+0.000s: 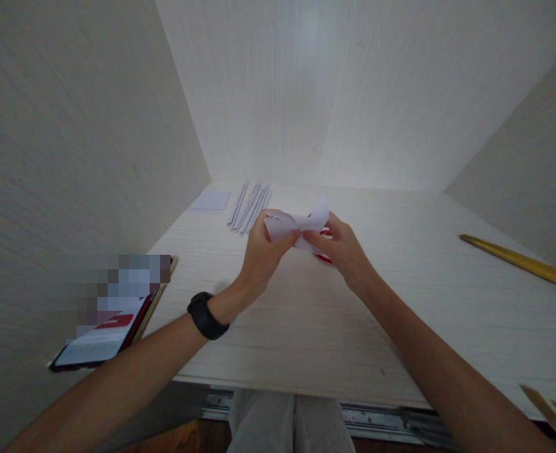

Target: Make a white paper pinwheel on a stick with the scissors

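Note:
Both my hands meet above the middle of a white desk [306, 327]. My left hand [263, 251], with a black band on its wrist, pinches the left part of a folded white paper [296, 223]. My right hand [341, 248] pinches the right part of the same paper, thumb against fingers. Something red [323, 257] shows under my right hand; I cannot make out what it is. The paper is held a little above the desk, bent and partly creased.
Several narrow white paper strips [250, 206] lie at the back of the desk beside a small white sheet [210, 200]. A phone [102, 333] leans at the left wall. A yellow ruler [518, 259] lies at the right. Walls close in on three sides.

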The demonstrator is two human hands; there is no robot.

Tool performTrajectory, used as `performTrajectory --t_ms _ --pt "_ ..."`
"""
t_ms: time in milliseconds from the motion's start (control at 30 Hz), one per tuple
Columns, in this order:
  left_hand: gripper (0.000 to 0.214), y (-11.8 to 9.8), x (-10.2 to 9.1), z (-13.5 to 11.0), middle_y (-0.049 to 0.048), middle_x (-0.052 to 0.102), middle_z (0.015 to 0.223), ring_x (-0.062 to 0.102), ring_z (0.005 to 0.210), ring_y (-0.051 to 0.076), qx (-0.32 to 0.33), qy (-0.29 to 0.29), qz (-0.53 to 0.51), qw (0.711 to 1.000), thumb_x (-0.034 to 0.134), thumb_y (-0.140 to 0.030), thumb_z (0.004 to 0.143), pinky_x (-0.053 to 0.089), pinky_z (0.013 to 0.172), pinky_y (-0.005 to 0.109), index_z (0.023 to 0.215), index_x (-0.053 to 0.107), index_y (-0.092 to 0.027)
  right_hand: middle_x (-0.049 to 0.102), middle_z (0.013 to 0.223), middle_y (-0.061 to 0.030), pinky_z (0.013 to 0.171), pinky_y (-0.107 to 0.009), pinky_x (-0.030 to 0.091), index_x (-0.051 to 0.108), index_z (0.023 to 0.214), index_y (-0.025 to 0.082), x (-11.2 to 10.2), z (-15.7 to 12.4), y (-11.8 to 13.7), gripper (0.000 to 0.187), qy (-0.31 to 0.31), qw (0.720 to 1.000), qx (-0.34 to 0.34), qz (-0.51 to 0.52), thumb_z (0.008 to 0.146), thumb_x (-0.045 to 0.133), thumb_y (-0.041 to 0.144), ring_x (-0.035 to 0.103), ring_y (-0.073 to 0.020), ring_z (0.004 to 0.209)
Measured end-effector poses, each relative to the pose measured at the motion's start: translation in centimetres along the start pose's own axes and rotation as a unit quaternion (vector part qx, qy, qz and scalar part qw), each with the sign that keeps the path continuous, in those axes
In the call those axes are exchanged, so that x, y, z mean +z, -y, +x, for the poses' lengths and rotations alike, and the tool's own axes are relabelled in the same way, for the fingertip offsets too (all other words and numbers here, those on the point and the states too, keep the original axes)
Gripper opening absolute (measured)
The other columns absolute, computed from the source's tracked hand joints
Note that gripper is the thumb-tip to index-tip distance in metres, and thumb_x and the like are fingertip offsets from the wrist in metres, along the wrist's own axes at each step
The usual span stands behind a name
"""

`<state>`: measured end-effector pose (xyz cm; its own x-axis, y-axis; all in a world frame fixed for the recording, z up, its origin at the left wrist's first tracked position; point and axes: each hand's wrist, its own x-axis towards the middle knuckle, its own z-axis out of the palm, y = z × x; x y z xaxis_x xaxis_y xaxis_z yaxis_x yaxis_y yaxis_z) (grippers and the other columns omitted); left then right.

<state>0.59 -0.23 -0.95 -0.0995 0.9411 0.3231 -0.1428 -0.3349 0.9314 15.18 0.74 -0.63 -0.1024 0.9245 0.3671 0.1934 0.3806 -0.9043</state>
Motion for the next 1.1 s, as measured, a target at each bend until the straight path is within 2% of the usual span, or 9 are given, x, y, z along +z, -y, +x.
performTrajectory --t_ms 200,367,500,633,833,967,1100 --pt "0.031 0.2 0.0 0.0 -0.0025 0.058 0.079 0.057 0.073 0.012 -0.016 -0.008 -0.006 1.000 0.074 -0.020 0.065 0.046 0.066 0.025 0.089 0.054 -0.020 0.064 0.103 -0.0075 0.088 -0.042 0.046 0.068 0.092 0.019 -0.2 0.3 -0.2 0.026 -0.007 0.999 -0.015 -0.035 0.069 0.065 0.032 0.058 -0.0216 0.099" --pt "0.031 0.5 0.0 0.1 -0.0034 0.058 0.077 0.056 0.071 0.012 -0.038 -0.003 -0.002 0.999 0.074 -0.018 0.063 0.045 0.065 0.025 0.088 0.056 -0.020 0.062 0.101 -0.0075 0.081 -0.042 0.048 0.068 0.086 0.019 -0.6 0.5 -0.3 0.024 -0.003 0.999 0.020 -0.033 0.066 0.067 0.033 0.060 -0.0224 0.094" --pt "0.030 0.4 0.0 0.3 -0.0013 0.063 0.079 0.060 0.075 0.014 -0.038 0.023 -0.017 0.999 0.076 -0.020 0.063 0.049 0.070 0.027 0.086 0.057 -0.019 0.064 0.097 -0.0067 0.080 -0.041 0.049 0.068 0.082 0.019 -0.9 0.7 -0.4 0.022 -0.006 0.999 0.043 -0.032 0.065 0.068 0.032 0.060 -0.0226 0.092" --pt "0.024 0.4 -0.2 0.5 0.0019 0.068 0.087 0.063 0.083 0.014 -0.041 0.047 -0.063 0.996 0.073 -0.024 0.069 0.049 0.077 0.029 0.086 0.057 -0.019 0.068 0.091 -0.0066 0.078 -0.040 0.048 0.069 0.087 0.018 -1.2 0.6 -0.4 0.025 -0.010 0.996 0.083 0.017 0.067 0.067 0.032 0.061 -0.0218 0.085" --pt "0.013 0.2 -0.6 1.0 -0.0016 0.063 0.075 0.059 0.073 0.010 -0.023 -0.002 -0.086 0.996 0.069 -0.025 0.073 0.047 0.070 0.023 0.079 0.060 -0.018 0.070 0.083 -0.0054 0.079 -0.037 0.046 0.069 0.082 0.016 -1.2 0.5 0.0 0.025 -0.014 0.981 0.158 0.114 0.062 0.069 0.031 0.063 -0.0196 0.078" --pt "0.015 -0.4 -0.6 1.1 0.0009 0.063 0.080 0.059 0.077 0.011 -0.015 0.007 -0.107 0.994 0.064 -0.032 0.079 0.048 0.072 0.023 0.075 0.064 -0.017 0.070 0.084 -0.0063 0.080 -0.036 0.046 0.068 0.085 0.015 -1.2 0.6 0.1 0.028 -0.018 0.980 0.164 0.114 0.061 0.069 0.030 0.063 -0.0187 0.077" --pt "0.012 -0.4 -0.5 1.0 0.0005 0.064 0.081 0.058 0.078 0.011 -0.012 0.033 -0.091 0.995 0.069 -0.030 0.075 0.047 0.073 0.022 0.073 0.066 -0.018 0.069 0.089 -0.0088 0.079 -0.037 0.047 0.067 0.089 0.013 -1.2 0.5 -0.1 0.034 -0.023 0.986 0.145 0.080 0.061 0.069 0.032 0.062 -0.0192 0.078"
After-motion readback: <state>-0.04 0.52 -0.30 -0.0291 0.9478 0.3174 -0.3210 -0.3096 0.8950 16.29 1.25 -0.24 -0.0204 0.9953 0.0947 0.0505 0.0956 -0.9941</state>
